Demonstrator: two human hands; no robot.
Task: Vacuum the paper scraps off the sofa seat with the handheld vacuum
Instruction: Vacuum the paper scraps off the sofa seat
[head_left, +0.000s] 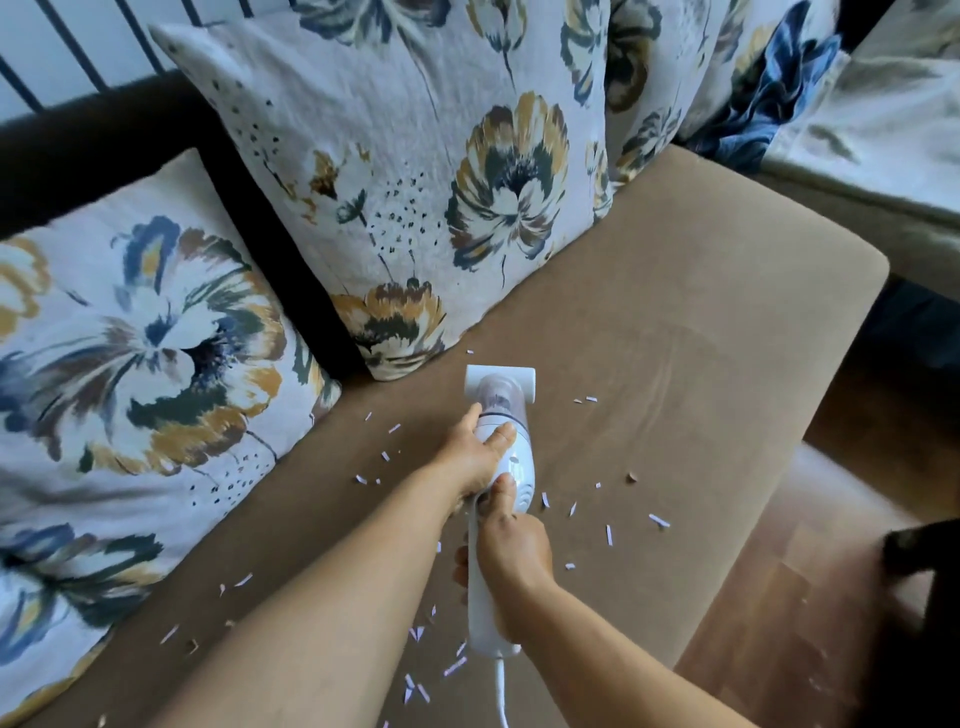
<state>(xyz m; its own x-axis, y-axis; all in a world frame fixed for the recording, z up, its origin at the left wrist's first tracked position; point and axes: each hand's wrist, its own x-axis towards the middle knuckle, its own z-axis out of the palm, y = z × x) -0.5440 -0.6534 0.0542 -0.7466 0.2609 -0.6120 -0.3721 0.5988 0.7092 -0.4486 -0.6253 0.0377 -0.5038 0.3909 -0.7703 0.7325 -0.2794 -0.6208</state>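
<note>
Brown sofa seat (675, 312) across the frame's middle, floral cushions (395, 171) along upper left. White handheld vacuum (501, 457) at lower centre, nozzle down on the seat. Right hand (514, 566) clamped round the handle; left hand (475, 457) curled over the body. Paper scraps (658, 519) scattered around, mostly lower centre.

White vacuum (506, 467), tan seat (675, 364), blue-and-gold floral cushions (395, 182).

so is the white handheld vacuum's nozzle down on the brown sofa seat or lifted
Down: the white handheld vacuum's wide nozzle lies against the brown sofa seat.
</note>
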